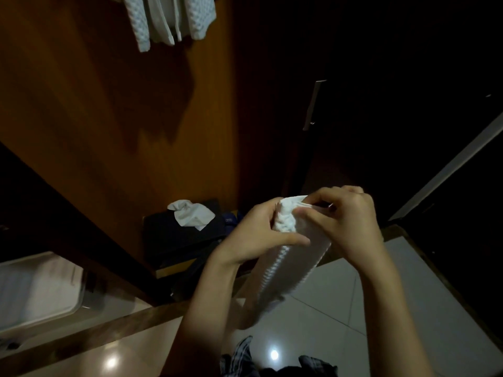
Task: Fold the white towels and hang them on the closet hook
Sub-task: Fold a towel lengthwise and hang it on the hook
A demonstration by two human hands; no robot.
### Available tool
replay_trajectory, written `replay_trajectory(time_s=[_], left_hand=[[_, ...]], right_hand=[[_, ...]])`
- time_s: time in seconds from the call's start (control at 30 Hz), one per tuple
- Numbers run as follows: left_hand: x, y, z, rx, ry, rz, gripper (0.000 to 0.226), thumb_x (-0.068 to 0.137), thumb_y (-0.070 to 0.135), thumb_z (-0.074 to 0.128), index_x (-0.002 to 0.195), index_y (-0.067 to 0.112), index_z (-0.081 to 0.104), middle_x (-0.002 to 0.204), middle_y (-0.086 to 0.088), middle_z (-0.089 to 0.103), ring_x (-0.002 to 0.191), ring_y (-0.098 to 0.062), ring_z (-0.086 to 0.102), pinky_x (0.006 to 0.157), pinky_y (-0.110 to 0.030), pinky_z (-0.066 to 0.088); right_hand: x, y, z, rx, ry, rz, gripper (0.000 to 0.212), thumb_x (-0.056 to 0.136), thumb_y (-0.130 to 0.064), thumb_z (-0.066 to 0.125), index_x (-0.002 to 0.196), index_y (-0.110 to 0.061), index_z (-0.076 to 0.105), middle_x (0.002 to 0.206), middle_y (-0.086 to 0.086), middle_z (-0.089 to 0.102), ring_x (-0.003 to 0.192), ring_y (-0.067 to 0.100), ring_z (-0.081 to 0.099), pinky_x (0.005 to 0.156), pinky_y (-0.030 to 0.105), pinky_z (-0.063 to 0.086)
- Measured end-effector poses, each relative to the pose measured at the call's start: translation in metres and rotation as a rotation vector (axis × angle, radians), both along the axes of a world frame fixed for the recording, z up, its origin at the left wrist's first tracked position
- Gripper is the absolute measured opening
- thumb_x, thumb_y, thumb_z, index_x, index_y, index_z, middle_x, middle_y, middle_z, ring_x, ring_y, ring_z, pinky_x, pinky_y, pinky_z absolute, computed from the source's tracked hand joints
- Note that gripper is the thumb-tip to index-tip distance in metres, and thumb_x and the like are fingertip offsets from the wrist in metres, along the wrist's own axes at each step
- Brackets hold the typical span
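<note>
A folded white towel (292, 257) hangs down in front of me, held at its top end by both hands. My left hand (255, 232) grips its bunched top from the left, thumb across the front. My right hand (345, 219) pinches the top edge from the right. Several white towels (168, 17) hang at the top of the closet's wooden wall; the hook itself is out of view. Another white towel (193, 214) lies crumpled on a dark box at the closet floor.
The dark box (179, 240) sits in the closet bottom beside blue items (231, 217). A dark closet door with a metal handle (313, 104) stands to the right. A white tray-like bin (35, 292) is at the lower left. Glossy floor tiles (353, 308) lie below.
</note>
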State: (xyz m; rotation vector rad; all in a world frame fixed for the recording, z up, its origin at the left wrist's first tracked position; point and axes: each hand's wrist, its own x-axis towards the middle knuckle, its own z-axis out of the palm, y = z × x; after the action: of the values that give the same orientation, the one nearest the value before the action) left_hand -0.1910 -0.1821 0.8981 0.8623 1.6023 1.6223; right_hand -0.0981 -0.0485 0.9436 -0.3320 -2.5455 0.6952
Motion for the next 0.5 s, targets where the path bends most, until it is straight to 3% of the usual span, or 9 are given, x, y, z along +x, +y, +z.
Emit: replay_trajectory(time_s=[0.1, 0.17, 0.23, 0.3, 0.37, 0.43, 0.5], left_hand=[[-0.002, 0.004, -0.001, -0.05, 0.165, 0.115, 0.034, 0.078, 0.001, 0.07, 0.108, 0.013, 0.061, 0.097, -0.004, 0.067, 0.091, -0.015, 0.064, 0.08, -0.036, 0.051], [0.0, 0.005, -0.001, -0.016, 0.17, 0.149, 0.027, 0.079, -0.001, 0.068, 0.103, 0.009, 0.062, 0.095, -0.012, 0.067, 0.09, -0.023, 0.065, 0.082, -0.043, 0.051], [0.003, 0.004, -0.001, 0.027, 0.196, 0.187, 0.023, 0.08, 0.0, 0.069, 0.1, 0.009, 0.064, 0.095, -0.014, 0.067, 0.091, -0.027, 0.065, 0.082, -0.044, 0.052], [0.004, 0.002, 0.001, 0.09, 0.189, 0.235, 0.02, 0.079, 0.003, 0.071, 0.094, 0.012, 0.064, 0.091, -0.011, 0.068, 0.085, -0.022, 0.065, 0.077, -0.041, 0.052], [0.002, 0.001, 0.005, 0.176, 0.144, 0.273, 0.019, 0.078, 0.005, 0.071, 0.089, 0.018, 0.064, 0.086, -0.002, 0.068, 0.082, -0.016, 0.065, 0.074, -0.038, 0.053], [-0.002, 0.001, 0.01, 0.25, 0.109, 0.282, 0.018, 0.077, 0.008, 0.07, 0.087, 0.021, 0.063, 0.082, 0.005, 0.069, 0.079, -0.01, 0.066, 0.07, -0.028, 0.055], [-0.007, 0.002, 0.016, 0.288, 0.093, 0.289, 0.016, 0.078, 0.009, 0.069, 0.087, 0.022, 0.064, 0.081, 0.008, 0.071, 0.077, -0.007, 0.067, 0.066, -0.021, 0.054]], right_hand=[[-0.003, 0.003, -0.004, 0.014, 0.134, 0.046, 0.015, 0.07, -0.029, 0.079, 0.082, -0.023, 0.074, 0.083, -0.006, 0.061, 0.087, 0.015, 0.053, 0.082, 0.036, 0.042], [-0.004, 0.008, -0.011, -0.123, 0.224, 0.082, 0.035, 0.071, -0.035, 0.077, 0.103, -0.034, 0.066, 0.107, -0.008, 0.056, 0.107, 0.011, 0.051, 0.09, 0.032, 0.045], [-0.006, 0.02, -0.024, -0.426, 0.275, 0.173, 0.068, 0.068, -0.037, 0.077, 0.129, -0.036, 0.048, 0.126, -0.01, 0.055, 0.122, 0.007, 0.049, 0.097, 0.023, 0.045], [-0.004, 0.03, -0.041, -0.832, 0.263, 0.318, 0.087, 0.065, -0.027, 0.078, 0.141, -0.032, 0.036, 0.126, -0.004, 0.061, 0.12, 0.015, 0.055, 0.091, 0.025, 0.05], [0.0, 0.037, -0.061, -1.021, 0.153, 0.41, 0.084, 0.057, -0.026, 0.082, 0.133, -0.037, 0.047, 0.12, -0.005, 0.065, 0.112, 0.016, 0.061, 0.083, 0.023, 0.052], [0.0, 0.032, -0.078, -1.022, 0.03, 0.424, 0.066, 0.051, -0.033, 0.084, 0.113, -0.043, 0.064, 0.111, -0.014, 0.069, 0.104, 0.007, 0.064, 0.077, 0.017, 0.052], [-0.007, 0.023, -0.088, -1.013, 0.086, 0.322, 0.047, 0.053, -0.032, 0.078, 0.098, -0.045, 0.07, 0.1, -0.019, 0.071, 0.093, 0.001, 0.067, 0.07, 0.012, 0.051]])
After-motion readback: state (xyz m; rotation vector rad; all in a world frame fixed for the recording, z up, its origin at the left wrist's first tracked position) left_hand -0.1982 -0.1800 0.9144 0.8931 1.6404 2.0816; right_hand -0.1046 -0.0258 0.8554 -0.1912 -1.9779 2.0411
